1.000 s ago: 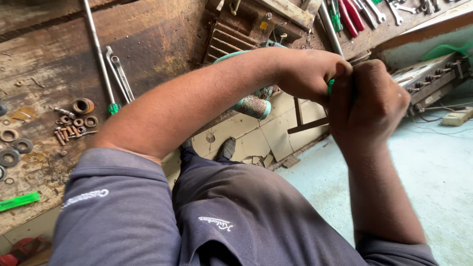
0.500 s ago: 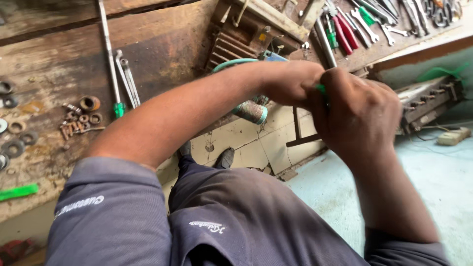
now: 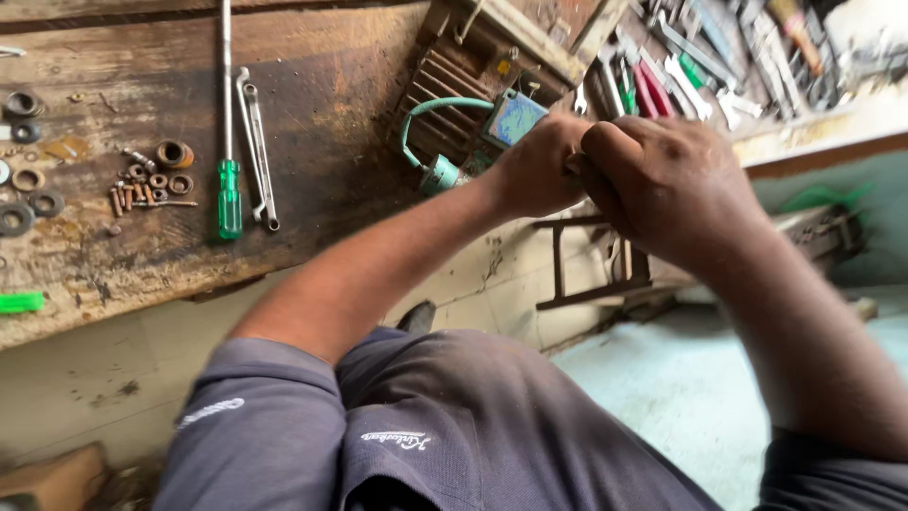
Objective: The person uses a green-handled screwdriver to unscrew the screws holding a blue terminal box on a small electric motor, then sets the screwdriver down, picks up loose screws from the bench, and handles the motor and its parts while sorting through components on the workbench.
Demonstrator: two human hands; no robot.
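My left hand [image 3: 534,175] and my right hand [image 3: 662,189] are pressed together in front of the workbench edge, both closed into fists. The left hand grips a teal part: a curved teal hose [image 3: 445,106] loops out of it to a round teal fitting [image 3: 438,176], and a square blue-grey block [image 3: 515,118] shows just above its knuckles. My right hand's fingers curl tightly against the left hand. What they hold is hidden behind the knuckles.
On the worn wooden bench [image 3: 322,114] lie a green-handled screwdriver [image 3: 229,194], two spanners [image 3: 257,151], and several washers, nuts and screws [image 3: 142,185]. A slatted wooden piece [image 3: 492,57] and a row of hand tools [image 3: 681,76] sit at the back right. My knees are below.
Both hands have stayed locked together and shifted slightly left in the view as it drifted. The bright green sliver seen between them earlier is now covered.
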